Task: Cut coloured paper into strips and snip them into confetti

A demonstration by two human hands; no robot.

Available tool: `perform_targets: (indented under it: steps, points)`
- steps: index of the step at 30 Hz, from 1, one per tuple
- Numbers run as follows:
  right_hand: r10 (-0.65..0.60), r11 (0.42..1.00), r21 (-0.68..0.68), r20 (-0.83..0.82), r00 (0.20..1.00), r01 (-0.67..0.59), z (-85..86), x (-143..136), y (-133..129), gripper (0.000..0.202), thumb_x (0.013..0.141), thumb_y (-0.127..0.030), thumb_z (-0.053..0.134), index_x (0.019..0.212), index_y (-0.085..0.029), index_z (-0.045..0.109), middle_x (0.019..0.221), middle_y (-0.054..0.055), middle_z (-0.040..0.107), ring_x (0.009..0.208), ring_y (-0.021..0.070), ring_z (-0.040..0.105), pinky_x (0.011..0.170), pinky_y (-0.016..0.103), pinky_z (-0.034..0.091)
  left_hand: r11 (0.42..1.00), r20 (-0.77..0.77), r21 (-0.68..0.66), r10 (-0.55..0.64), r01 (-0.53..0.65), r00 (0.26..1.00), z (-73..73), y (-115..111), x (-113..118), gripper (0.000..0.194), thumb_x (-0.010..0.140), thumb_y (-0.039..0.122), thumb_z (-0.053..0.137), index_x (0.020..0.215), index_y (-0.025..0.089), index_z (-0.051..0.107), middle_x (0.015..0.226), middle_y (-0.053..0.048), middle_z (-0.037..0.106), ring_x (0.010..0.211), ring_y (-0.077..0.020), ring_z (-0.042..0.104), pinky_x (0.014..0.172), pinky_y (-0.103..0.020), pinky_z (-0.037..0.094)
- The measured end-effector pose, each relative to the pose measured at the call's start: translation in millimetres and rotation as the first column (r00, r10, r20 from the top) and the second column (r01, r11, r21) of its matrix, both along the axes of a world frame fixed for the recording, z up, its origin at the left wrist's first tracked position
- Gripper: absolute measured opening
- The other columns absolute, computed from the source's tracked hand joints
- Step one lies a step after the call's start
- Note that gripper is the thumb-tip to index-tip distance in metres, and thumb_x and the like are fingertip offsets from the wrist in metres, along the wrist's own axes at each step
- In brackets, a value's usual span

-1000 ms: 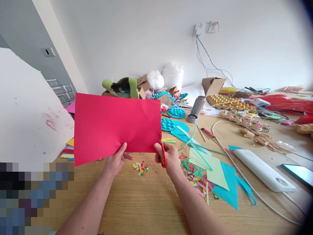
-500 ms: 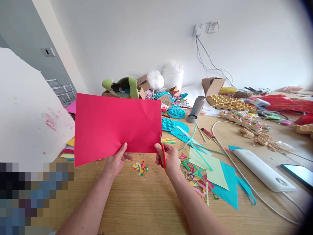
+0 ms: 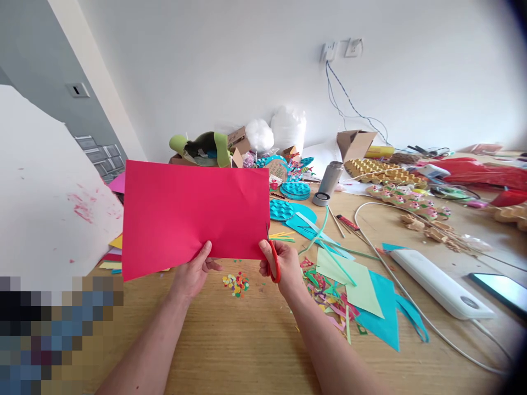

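Observation:
A large sheet of red paper [image 3: 193, 214] is held up above the table, facing me. My left hand [image 3: 194, 274] grips its lower edge, thumb in front and fingers behind. In my right hand [image 3: 285, 266] is a pair of scissors with red-orange handles [image 3: 275, 263]; the blades point up along the paper's right edge. How far they are into the paper I cannot tell. Below the sheet lies a small heap of coloured paper dots [image 3: 236, 283]. Paper scraps [image 3: 329, 307] are strewn beside my right wrist.
To the right lie a pale green sheet [image 3: 349, 280], a blue sheet [image 3: 385, 321], a white power bank [image 3: 440, 282] with a cable, and a phone [image 3: 500, 291]. A metal flask [image 3: 330, 181] and egg cartons [image 3: 382, 171] stand behind. White board [image 3: 49, 192] rises at left.
The whole view has shifted slightly. Both hands keep their grips on the paper and scissors, and the blades remain at the right edge with little visible movement.

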State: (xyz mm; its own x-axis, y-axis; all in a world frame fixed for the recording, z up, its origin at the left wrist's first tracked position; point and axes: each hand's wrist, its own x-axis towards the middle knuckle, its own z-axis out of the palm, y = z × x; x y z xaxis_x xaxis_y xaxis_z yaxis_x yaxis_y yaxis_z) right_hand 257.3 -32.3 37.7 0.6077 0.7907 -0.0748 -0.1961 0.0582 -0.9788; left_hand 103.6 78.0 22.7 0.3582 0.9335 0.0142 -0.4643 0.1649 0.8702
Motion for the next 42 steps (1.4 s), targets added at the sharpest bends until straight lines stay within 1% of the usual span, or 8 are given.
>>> perform_targets:
  steps: [5,11,16,21,28,34,38,42]
  points:
    - [-0.007,1.000,0.014,0.027,1.000,0.007,2.2,1.0,-0.7,0.050,0.063,-0.062,0.067,0.058,-0.017,0.046,0.040,-0.002,0.052,0.032,0.0091,0.049,0.030,0.017,0.035,0.999,-0.006,0.017,-0.035,0.035,0.999,1.9,-1.7,0.0,0.046,0.056,0.027,0.081,0.099,0.020,0.065,0.094,0.000,0.070,0.065,-0.0149,0.066,0.042,-0.021,0.053]
    - [-0.007,1.000,0.019,0.047,0.999,0.006,1.1,4.0,0.1,0.049,0.064,-0.063,0.065,0.061,-0.016,0.050,0.044,-0.002,0.052,0.033,0.0101,0.051,0.031,0.018,0.035,1.000,0.005,0.007,-0.024,0.024,1.000,-1.0,-1.2,0.6,0.036,0.056,0.024,0.081,0.088,0.020,0.066,0.085,0.003,0.069,0.058,-0.0119,0.063,0.041,-0.021,0.053]
    - [-0.015,0.999,0.041,0.053,0.998,0.013,0.3,4.9,0.5,0.050,0.065,-0.063,0.065,0.061,-0.015,0.051,0.046,-0.002,0.052,0.034,0.0095,0.050,0.031,0.018,0.037,0.999,-0.024,0.018,-0.029,0.029,0.999,-0.3,-2.3,1.8,0.040,0.055,0.027,0.081,0.092,0.021,0.067,0.092,0.000,0.069,0.062,-0.0129,0.063,0.041,-0.020,0.053]
    - [-0.031,0.997,0.067,0.021,0.999,0.030,0.4,4.7,0.7,0.050,0.063,-0.063,0.067,0.059,-0.016,0.049,0.045,-0.003,0.052,0.033,0.0078,0.046,0.032,0.019,0.042,0.999,-0.028,0.024,-0.025,0.025,0.999,2.8,-5.8,2.8,0.039,0.056,0.025,0.081,0.092,0.020,0.065,0.090,0.001,0.068,0.063,-0.0126,0.062,0.041,-0.019,0.051]
    - [-0.035,0.997,0.074,0.007,0.999,0.034,-0.9,5.7,1.5,0.050,0.060,-0.062,0.070,0.059,-0.015,0.050,0.045,-0.002,0.053,0.032,0.0084,0.048,0.030,0.018,0.040,0.999,-0.022,0.032,-0.028,0.029,0.999,0.4,-5.9,3.2,0.036,0.056,0.024,0.080,0.089,0.020,0.066,0.087,0.003,0.067,0.064,-0.0115,0.062,0.042,-0.018,0.050]
    - [-0.046,0.997,0.059,0.045,0.998,0.044,-3.2,7.0,1.5,0.050,0.063,-0.062,0.067,0.058,-0.016,0.049,0.043,-0.003,0.051,0.032,0.0094,0.049,0.030,0.018,0.036,0.999,-0.017,0.024,-0.031,0.032,0.999,2.4,-6.5,3.4,0.036,0.056,0.023,0.080,0.089,0.021,0.066,0.087,0.002,0.068,0.065,-0.0123,0.062,0.041,-0.018,0.049]
    - [-0.036,0.997,0.065,0.068,0.997,0.032,-4.9,7.9,1.6,0.048,0.063,-0.061,0.068,0.061,-0.017,0.050,0.046,-0.002,0.053,0.035,0.0110,0.051,0.033,0.019,0.039,1.000,-0.020,0.015,-0.026,0.026,0.999,3.7,-7.5,3.5,0.037,0.055,0.024,0.081,0.088,0.020,0.066,0.087,0.002,0.068,0.060,-0.0113,0.061,0.041,-0.019,0.050]
    - [-0.049,0.997,0.063,0.043,0.998,0.046,-4.2,7.2,2.1,0.050,0.062,-0.062,0.068,0.058,-0.017,0.047,0.045,-0.003,0.051,0.034,0.0096,0.049,0.033,0.019,0.040,0.999,-0.017,0.004,-0.032,0.032,0.999,2.2,-6.5,3.2,0.036,0.055,0.024,0.081,0.087,0.020,0.066,0.085,0.003,0.068,0.058,-0.0110,0.060,0.040,-0.020,0.050]
